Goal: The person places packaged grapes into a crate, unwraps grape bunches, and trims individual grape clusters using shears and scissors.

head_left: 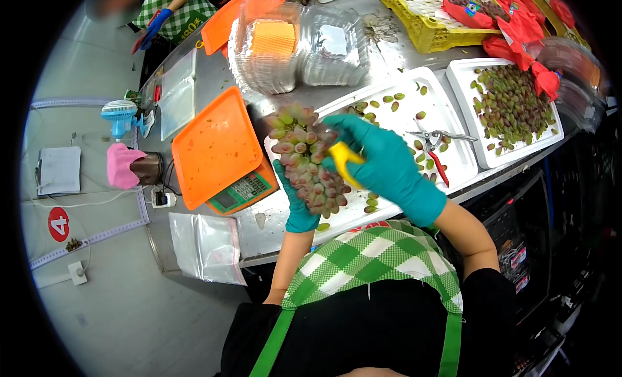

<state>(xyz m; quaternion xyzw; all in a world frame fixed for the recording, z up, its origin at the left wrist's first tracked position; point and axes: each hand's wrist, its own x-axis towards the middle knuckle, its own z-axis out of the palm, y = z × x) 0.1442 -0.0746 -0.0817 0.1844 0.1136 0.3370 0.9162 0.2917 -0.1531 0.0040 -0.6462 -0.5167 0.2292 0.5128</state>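
My left hand [299, 207], in a teal glove, holds up a large bunch of reddish-green grapes [312, 176] from its lower left side. Close against the right of the bunch is my right hand [392, 166], gloved alike, with its fingers closed around a yellow-handled tool [347, 162]. The tool's working end is hidden or too blurred to make out. Below both hands lies a white tray [453, 111] with loose grapes scattered in it. Pruning shears [433, 143] with a red handle rest in the tray, right of my right hand.
An orange-topped scale [217, 147] stands left of the bunch. Stacked clear plastic boxes [334, 43] sit behind it. A second white tray [463, 72] holds many loose grapes. Plastic bags [204, 244] hang over the front edge. Another person [175, 14] stands at the far left.
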